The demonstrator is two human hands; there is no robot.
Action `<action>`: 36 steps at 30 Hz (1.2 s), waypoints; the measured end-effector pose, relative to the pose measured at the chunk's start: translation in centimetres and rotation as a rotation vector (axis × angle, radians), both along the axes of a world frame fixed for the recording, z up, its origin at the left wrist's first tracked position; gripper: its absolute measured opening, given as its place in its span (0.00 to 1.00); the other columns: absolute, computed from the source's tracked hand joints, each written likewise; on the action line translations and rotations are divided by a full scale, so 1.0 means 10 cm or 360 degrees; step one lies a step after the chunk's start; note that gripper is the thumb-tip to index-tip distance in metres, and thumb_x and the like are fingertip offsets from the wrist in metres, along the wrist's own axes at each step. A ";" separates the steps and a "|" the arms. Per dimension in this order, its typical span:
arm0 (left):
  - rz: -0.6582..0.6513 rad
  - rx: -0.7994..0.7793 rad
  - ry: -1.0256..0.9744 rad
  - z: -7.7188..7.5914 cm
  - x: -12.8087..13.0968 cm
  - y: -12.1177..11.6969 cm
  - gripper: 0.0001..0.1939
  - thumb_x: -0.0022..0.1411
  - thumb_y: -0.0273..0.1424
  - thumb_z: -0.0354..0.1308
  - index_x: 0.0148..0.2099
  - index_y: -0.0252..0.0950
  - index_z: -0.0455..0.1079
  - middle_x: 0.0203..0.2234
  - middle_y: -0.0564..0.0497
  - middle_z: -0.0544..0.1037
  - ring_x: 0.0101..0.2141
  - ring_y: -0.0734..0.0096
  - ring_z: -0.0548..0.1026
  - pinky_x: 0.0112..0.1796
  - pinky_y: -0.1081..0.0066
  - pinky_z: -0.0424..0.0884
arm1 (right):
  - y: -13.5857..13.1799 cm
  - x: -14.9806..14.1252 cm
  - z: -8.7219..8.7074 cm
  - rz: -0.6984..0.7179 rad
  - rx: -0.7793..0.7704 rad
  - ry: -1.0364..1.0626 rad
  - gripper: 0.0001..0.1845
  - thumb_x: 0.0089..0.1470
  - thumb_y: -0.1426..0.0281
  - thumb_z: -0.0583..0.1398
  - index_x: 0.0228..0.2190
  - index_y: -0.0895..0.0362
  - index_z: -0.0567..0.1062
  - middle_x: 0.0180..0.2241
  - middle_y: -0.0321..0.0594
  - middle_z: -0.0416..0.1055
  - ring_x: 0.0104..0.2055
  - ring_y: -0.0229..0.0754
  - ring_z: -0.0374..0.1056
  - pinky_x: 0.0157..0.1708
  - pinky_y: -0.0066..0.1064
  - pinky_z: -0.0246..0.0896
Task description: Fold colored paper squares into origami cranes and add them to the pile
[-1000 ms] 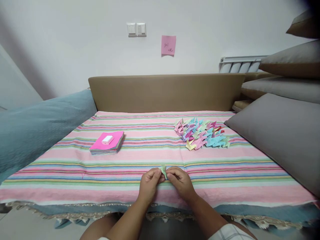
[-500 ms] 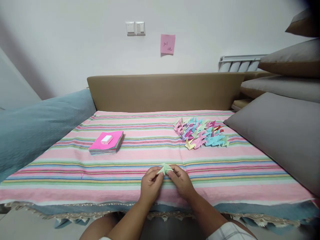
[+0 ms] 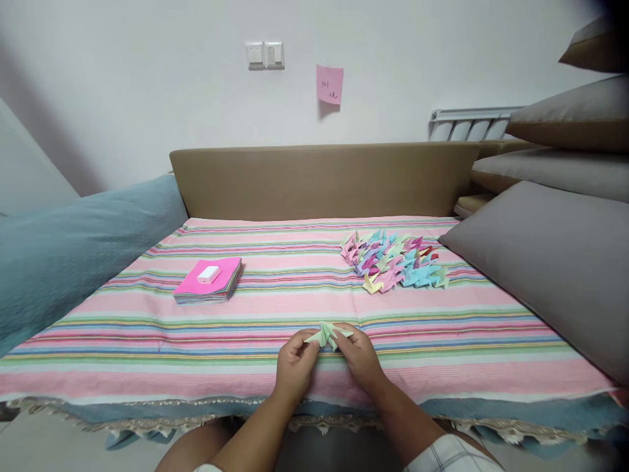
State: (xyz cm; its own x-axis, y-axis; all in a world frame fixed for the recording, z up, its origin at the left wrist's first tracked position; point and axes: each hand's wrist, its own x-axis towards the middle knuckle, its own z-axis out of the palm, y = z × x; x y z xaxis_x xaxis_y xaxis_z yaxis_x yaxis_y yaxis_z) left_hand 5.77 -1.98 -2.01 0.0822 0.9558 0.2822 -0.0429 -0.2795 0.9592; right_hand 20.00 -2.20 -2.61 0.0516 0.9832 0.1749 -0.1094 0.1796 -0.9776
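Observation:
A small pale green folded paper crane [image 3: 326, 335] is pinched between both my hands just above the striped bedsheet [image 3: 275, 308], near its front edge. My left hand [image 3: 295, 366] grips the crane's left side with closed fingers. My right hand [image 3: 360, 357] holds its right side, fingers closed too. The crane's wings are spread out to both sides.
A pile of several coloured paper cranes [image 3: 393, 261] lies at the back right. A stack of square coloured paper [image 3: 209, 283] with a small white box [image 3: 209, 274] on top sits at the left. Grey cushions [image 3: 550, 262] are on the right, a blue blanket [image 3: 73, 255] on the left.
The green paper piece has been pulled open from a narrow upright shape into spread wings. Both hands stayed in about the same place.

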 end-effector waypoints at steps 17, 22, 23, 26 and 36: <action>0.0083 -0.0204 -0.0216 -0.04 0.12 0.01 0.17 0.49 0.43 0.62 0.33 0.33 0.71 0.29 0.48 0.75 0.33 0.67 0.71 0.37 0.69 0.66 | -0.07 -0.15 0.01 -0.0303 0.0228 -0.0188 0.14 0.54 0.62 0.55 0.32 0.59 0.75 0.30 0.41 0.72 0.34 0.41 0.67 0.37 0.30 0.61; 0.0077 -0.0164 -0.0168 -0.01 0.13 0.00 0.17 0.50 0.43 0.61 0.32 0.33 0.71 0.29 0.48 0.74 0.33 0.67 0.70 0.38 0.70 0.65 | -0.08 -0.18 0.03 -0.0305 0.0210 -0.0198 0.14 0.53 0.61 0.56 0.31 0.59 0.74 0.29 0.40 0.72 0.34 0.41 0.67 0.36 0.30 0.61; 0.0074 -0.0166 -0.0175 0.00 0.13 -0.01 0.17 0.50 0.44 0.61 0.31 0.33 0.70 0.28 0.49 0.74 0.31 0.69 0.70 0.36 0.71 0.65 | -0.09 -0.18 0.03 -0.0311 0.0193 -0.0198 0.14 0.53 0.61 0.56 0.30 0.59 0.74 0.28 0.39 0.72 0.32 0.41 0.66 0.35 0.29 0.61; 0.0051 -0.0196 -0.0156 0.01 0.14 -0.01 0.18 0.50 0.46 0.60 0.29 0.34 0.67 0.23 0.53 0.71 0.26 0.73 0.67 0.30 0.73 0.64 | -0.11 -0.22 0.02 -0.0337 0.0168 -0.0207 0.15 0.54 0.60 0.55 0.28 0.59 0.74 0.25 0.38 0.71 0.29 0.39 0.65 0.32 0.28 0.60; -0.0059 0.0046 0.0125 0.02 0.12 -0.01 0.19 0.61 0.44 0.49 0.37 0.34 0.70 0.31 0.48 0.74 0.34 0.66 0.69 0.40 0.68 0.64 | -0.10 -0.26 0.06 -0.0327 0.0030 -0.0071 0.18 0.52 0.56 0.55 0.27 0.59 0.72 0.21 0.35 0.67 0.23 0.36 0.59 0.24 0.26 0.55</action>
